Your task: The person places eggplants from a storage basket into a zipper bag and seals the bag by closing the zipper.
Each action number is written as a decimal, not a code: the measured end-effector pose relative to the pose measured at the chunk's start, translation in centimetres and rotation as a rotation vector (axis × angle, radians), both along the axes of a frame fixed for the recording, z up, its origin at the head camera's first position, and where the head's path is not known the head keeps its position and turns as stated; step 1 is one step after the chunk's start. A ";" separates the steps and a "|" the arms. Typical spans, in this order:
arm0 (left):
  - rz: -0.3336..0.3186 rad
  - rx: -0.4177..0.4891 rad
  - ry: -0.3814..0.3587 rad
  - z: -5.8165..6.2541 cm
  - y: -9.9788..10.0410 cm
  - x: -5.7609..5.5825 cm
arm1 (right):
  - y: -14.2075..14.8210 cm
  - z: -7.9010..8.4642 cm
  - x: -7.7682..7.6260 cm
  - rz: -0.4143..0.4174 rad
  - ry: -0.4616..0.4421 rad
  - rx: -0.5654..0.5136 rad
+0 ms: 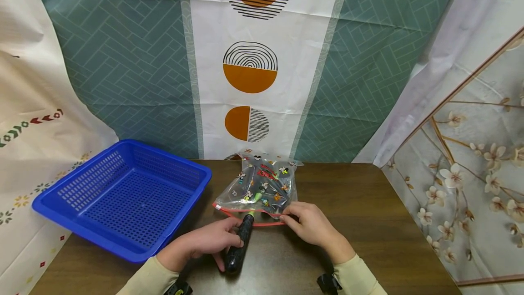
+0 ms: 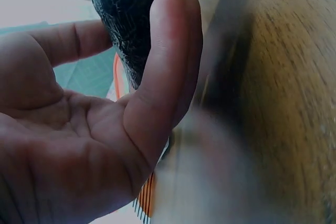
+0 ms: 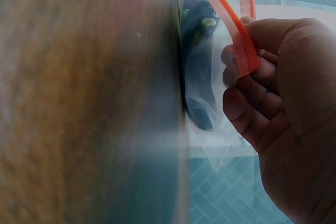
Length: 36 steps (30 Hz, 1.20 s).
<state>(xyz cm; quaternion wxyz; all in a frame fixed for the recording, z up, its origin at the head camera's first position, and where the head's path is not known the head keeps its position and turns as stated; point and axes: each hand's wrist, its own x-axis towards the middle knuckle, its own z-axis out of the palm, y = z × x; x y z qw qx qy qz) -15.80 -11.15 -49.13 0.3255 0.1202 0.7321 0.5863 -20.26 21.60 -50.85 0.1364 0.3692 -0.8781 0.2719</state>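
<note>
A clear zip bag (image 1: pixel 268 179) with cartoon prints and a red zip edge lies at the table's middle. My left hand (image 1: pixel 204 242) grips a long, dark, wrinkled eggplant (image 1: pixel 237 255) by its sides, thumb and fingers around it. Its green stem end points into the bag's mouth. At the right end of that mouth, my right hand (image 1: pixel 309 224) pinches the red zip edge (image 3: pixel 239 45) between thumb and fingers. Inside the bag, the right wrist view shows another dark eggplant (image 3: pixel 199 85) with a pale green stem. The bag's film partly blurs what lies within.
A blue perforated plastic basket (image 1: pixel 135 195) stands on the left of the brown wooden table (image 1: pixel 352 204), close to my left forearm. Patterned curtain cloth (image 1: pixel 352 81) hangs behind the table's back edge. A flower-printed panel (image 1: pixel 462 185) borders the right side.
</note>
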 end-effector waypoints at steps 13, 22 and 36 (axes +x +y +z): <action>0.019 0.044 -0.037 0.2 0.2 0.0 | 0.1 -0.2 0.0 0.013 0.006 -0.013; 0.024 0.111 -0.029 0.2 0.6 -0.2 | 0.1 -0.2 0.0 0.015 0.002 -0.012; 0.085 0.183 -0.092 -0.1 1.3 -0.6 | 0.0 -0.2 0.0 0.006 -0.001 -0.002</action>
